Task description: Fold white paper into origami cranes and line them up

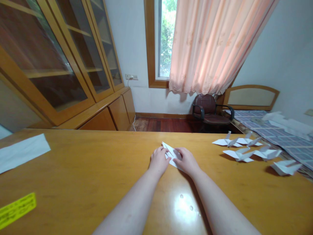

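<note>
The folded white paper (171,152) lies near the middle of the wooden table (97,182), toward its far edge. Its long axis runs diagonally: a narrow point is directed away from the person and to the left, and the opposite end extends toward the near right, partly covered by the right hand (186,161). Dark lines mark slits or fold edges on its upper face.

The left hand (159,159) holds the paper's left side, fingers curled and thumb directed inward. The right hand holds its right side, thumb directed toward the left hand. Both hands are part-closed on the paper; whether any fingertips pass beneath it cannot be told. Palms face down. Both bare forearms enter from the near edge and converge on the paper.

Five paper cranes (238,156) stand to the right on the table, wings spread. A white sheet (23,151) lies at the far left. A yellow label (18,210), cut off at the left edge, carries dark lettering too blurred to read.

Beyond the table: a glass-fronted cabinet (80,62) at left, a pink curtain (207,45), a brown armchair (207,109) beneath it, and a bed (271,125) at right.
</note>
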Demonstrator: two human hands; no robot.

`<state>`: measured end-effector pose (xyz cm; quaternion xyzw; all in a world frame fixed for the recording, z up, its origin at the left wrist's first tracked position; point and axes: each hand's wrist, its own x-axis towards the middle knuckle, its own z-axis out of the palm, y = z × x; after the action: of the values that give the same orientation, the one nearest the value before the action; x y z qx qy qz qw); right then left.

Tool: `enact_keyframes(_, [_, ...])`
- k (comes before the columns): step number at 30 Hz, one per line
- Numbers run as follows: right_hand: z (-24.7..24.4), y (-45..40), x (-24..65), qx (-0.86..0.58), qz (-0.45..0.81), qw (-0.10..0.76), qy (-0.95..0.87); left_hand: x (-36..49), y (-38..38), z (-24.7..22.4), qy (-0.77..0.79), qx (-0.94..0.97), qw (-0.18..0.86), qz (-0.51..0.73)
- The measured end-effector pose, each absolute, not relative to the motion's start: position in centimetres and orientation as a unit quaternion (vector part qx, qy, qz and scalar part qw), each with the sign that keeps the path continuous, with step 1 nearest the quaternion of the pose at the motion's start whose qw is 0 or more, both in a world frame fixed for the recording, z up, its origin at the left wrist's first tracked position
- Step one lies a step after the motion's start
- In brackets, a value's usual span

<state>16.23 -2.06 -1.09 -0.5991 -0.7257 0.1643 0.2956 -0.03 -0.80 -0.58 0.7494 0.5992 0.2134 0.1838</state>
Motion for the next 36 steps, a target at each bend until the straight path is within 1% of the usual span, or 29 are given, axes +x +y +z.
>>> enact_keyframes(5, [-1.0,-2.1,16.2,-0.589,0.173,0.3,-0.73,-0.1,-0.8,-0.8,0.61,0.741,0.166,0.225])
enact_keyframes(14, [-1.1,-2.0,16.1,-0.627,0.173,0.306,-0.695,0.0,-1.0,-1.1,0.524,0.815,0.18,0.172])
enact_keyframes(22, [-1.7,-1.8,16.5,-0.674,0.172,0.3,-0.653,-0.1,-0.8,-1.6,0.521,0.819,0.166,0.173])
enact_keyframes(36, [-0.1,-2.4,16.1,-0.67,0.179,0.283,-0.663,-0.1,-0.7,-1.4,0.534,0.806,0.154,0.201])
